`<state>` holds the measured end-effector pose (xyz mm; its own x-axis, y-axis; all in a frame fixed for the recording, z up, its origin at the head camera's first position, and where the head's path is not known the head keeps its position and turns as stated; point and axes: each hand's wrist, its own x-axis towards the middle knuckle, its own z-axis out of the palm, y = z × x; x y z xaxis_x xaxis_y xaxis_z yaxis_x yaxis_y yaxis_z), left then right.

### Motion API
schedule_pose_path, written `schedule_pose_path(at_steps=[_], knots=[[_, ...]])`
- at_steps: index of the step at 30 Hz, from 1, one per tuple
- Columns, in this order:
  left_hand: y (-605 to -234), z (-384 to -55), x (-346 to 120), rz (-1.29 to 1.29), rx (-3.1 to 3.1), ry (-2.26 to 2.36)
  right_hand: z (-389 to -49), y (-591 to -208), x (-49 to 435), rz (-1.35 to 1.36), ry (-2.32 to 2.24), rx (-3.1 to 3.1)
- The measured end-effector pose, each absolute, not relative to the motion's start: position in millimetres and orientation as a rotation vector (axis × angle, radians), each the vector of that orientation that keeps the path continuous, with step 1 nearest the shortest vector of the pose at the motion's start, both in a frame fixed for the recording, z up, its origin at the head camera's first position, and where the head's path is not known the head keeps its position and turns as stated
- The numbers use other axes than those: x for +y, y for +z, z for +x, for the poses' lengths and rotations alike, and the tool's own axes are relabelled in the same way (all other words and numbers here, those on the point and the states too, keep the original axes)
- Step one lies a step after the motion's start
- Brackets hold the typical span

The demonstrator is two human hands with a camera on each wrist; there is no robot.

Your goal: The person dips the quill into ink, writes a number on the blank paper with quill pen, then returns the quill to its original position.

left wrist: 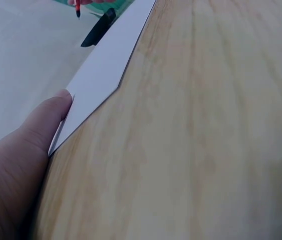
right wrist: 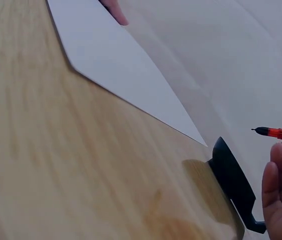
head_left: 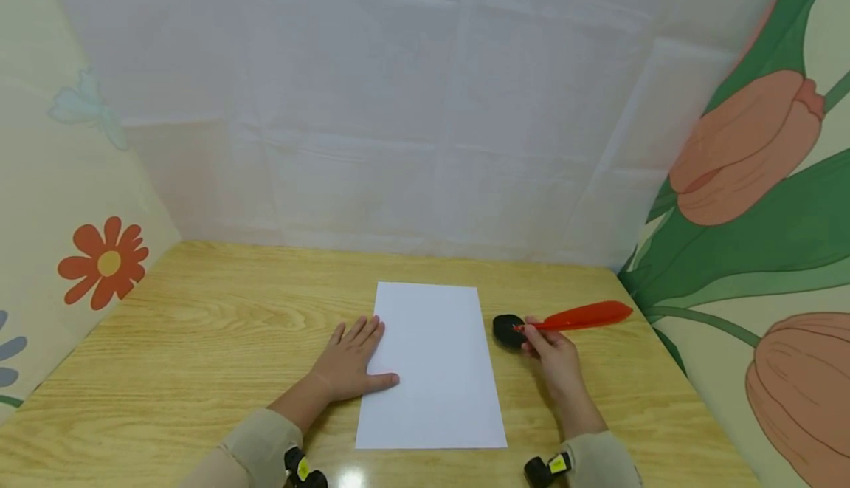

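A white sheet of paper (head_left: pixel 434 370) lies on the wooden table. My left hand (head_left: pixel 348 362) rests with spread, straight fingers on its left edge; the thumb (left wrist: pixel 48 117) lies on the paper in the left wrist view. Between thumb and fingers, my right hand (head_left: pixel 553 355) pinches a red feather pen (head_left: pixel 584 316), its plume pointing right. The pen's black tip (right wrist: pixel 265 131) points left, clear of the paper. Just left of the right fingers is a black rounded stand (head_left: pixel 508 331). From the side, in the right wrist view, the stand (right wrist: pixel 231 172) looks thin and low.
The wooden table (head_left: pixel 232 325) extends to both sides of the paper. A white cloth backdrop (head_left: pixel 372 104) hangs behind it. Flower-patterned panels (head_left: pixel 797 266) border the right and left sides. A black camera (head_left: pixel 547 469) is strapped at each wrist.
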<state>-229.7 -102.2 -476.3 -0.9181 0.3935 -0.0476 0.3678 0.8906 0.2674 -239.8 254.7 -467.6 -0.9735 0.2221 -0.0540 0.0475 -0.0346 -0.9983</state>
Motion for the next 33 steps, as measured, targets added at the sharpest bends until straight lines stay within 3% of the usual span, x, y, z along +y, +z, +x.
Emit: schedule_pose_path(at_steps=[33], knots=[[-475.3, -227.2, -100.6, 0.589, 2.958, 0.399, -252.8, -453.9, 268.7, -0.420, 1.955, -2.393]])
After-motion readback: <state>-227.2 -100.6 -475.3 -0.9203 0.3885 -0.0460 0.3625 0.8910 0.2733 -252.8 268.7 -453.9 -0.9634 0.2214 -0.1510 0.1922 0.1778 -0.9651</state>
